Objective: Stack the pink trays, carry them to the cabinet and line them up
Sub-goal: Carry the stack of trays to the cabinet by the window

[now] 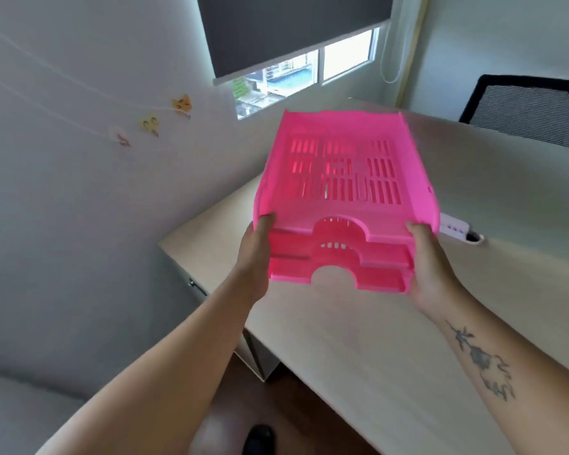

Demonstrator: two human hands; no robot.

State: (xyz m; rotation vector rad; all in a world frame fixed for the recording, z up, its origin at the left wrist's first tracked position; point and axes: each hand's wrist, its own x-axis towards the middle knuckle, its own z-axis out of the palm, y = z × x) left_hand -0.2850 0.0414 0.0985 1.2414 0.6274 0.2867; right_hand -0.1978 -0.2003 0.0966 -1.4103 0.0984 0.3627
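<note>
1. Three pink letter trays point(345, 178) sit nested in one stack, lifted clear above the near left corner of the pale wooden desk point(358, 349).
2. The left hand point(255, 257) clasps the stack's left front corner, thumb on the top rim.
3. The right hand point(429, 267) clasps the right front corner the same way.
4. A white power strip point(455, 228) lies on the desk just beside the stack's right side.

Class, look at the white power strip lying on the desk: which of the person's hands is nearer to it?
Right. The right hand grips the pink trays just beside the power strip; the left hand holds the stack's far side.
</note>
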